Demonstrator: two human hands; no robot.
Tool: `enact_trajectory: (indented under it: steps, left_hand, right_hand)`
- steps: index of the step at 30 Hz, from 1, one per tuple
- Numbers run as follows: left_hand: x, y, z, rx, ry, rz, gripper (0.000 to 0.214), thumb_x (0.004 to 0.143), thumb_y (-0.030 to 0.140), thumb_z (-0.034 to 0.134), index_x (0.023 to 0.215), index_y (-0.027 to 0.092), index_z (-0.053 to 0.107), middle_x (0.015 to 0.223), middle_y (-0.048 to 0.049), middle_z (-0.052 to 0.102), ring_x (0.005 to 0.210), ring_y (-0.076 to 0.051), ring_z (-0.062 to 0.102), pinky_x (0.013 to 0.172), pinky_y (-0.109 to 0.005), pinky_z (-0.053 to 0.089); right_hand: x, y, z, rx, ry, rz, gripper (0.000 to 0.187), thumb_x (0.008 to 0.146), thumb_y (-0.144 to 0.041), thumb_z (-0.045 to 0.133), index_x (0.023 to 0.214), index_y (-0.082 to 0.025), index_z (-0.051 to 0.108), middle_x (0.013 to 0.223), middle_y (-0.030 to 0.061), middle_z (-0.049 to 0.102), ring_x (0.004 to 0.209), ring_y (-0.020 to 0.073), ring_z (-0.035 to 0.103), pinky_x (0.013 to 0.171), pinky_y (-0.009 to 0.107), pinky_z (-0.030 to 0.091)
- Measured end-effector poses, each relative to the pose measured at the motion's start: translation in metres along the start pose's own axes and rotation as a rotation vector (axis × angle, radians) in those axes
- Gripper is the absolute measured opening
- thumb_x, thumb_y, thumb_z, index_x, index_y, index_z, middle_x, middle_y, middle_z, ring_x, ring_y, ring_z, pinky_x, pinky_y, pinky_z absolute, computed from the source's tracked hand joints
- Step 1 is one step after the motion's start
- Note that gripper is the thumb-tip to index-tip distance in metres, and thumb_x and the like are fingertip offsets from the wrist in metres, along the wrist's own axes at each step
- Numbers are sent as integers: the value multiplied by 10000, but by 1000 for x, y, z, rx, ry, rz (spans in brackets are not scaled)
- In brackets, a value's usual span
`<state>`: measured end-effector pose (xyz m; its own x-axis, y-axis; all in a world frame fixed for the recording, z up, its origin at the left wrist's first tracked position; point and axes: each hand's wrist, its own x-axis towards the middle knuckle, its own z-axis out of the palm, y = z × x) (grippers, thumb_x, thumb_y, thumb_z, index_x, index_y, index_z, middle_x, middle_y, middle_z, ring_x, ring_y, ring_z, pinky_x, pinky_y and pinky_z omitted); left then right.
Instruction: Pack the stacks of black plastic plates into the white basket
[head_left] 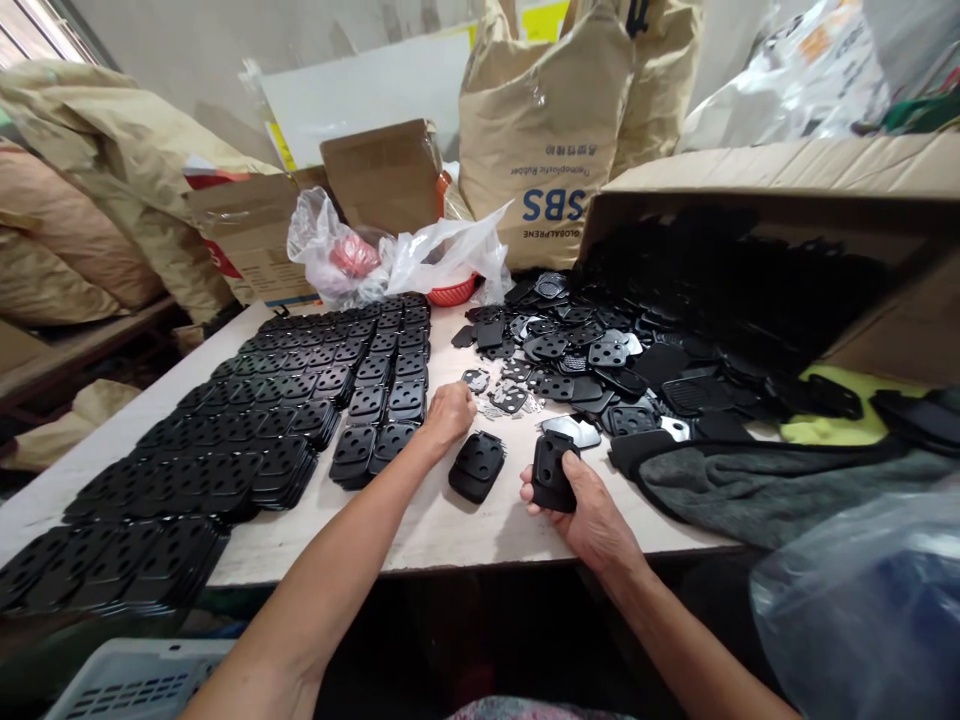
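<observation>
Our right hand [589, 520] is clamped around a thick stack of square black rubber pads with round holes [555, 470], and the stack sits in the hand, up off the table. Our left hand [448, 415] rests on the pale flat table top [442, 540] with its fingers curled together. It holds nothing we can see. It is just beside a small silver and black scrap [475, 380].

Between our hands sits a short stack of black rubber pads [477, 467]. Past the left hand, neat rows of stacked black pads [300, 420] cover the table. Past the right hand, a messy heap of black and silver pads [570, 340] spills from a big brown cardboard box on its side [772, 170]. A grey cloth [750, 490] lies to the right of that hand.

The pads look light, soft and bendy, and not easy to break. We think a stack is best held by its sides, so the pads do not slide apart.
</observation>
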<state>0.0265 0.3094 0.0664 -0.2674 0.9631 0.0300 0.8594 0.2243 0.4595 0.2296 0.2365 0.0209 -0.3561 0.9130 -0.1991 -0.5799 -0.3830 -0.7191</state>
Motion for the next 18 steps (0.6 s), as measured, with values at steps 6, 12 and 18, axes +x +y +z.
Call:
enact_trajectory:
  steps: [6,12,18]
  left_hand:
    - [-30,29,-8,-608,-71,79,260,785,144,524,1004,157,664,660,26,602,601,-105,585,551,-185,428]
    - [-77,48,9,-1146,-181,13,157,701,293,695,759,165,625,730,4,626,659,-102,580,575,-185,467]
    - [-89,53,30,-1366,-104,-108,272,665,355,755,760,165,585,681,29,596,517,-62,522,497,-172,440]
  right_hand:
    - [-2,1,-1,-36,-80,4,513,735,-568,756,995,-166,571,756,78,752,613,196,713,492,262,567]
    - [-5,0,1,-81,-132,-20,504,799,-564,691,1067,-157,561,761,70,743,617,184,700,512,262,560]
    - [-5,2,2,-105,-142,-23,528,781,-579,697,1081,-158,586,767,63,745,610,195,705,501,271,559]
